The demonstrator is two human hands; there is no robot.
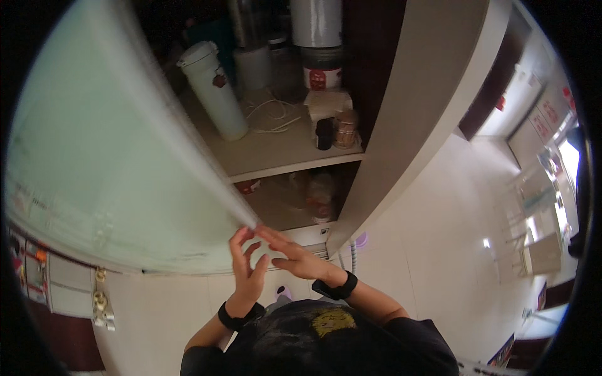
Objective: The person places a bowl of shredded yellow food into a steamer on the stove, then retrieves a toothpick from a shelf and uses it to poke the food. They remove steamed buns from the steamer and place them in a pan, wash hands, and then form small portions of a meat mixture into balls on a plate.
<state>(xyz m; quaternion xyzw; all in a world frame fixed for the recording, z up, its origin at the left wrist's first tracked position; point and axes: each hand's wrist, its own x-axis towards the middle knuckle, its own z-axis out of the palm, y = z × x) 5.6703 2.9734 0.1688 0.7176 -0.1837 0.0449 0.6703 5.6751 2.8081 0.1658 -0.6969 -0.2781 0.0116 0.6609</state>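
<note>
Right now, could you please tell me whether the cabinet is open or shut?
Open: its shelf and a white tube show beside the pale door.

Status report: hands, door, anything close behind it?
Left hand and right hand open at edge of frosted glass door; contact unclear. Door partly open. Upper shelf behind: tall lidded canister, loose white cord.

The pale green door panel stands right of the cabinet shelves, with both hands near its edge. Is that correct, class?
Wrong side: the head view shows the pale green door panel left of the cabinet shelves. The left hand and right hand are near its edge.
</note>
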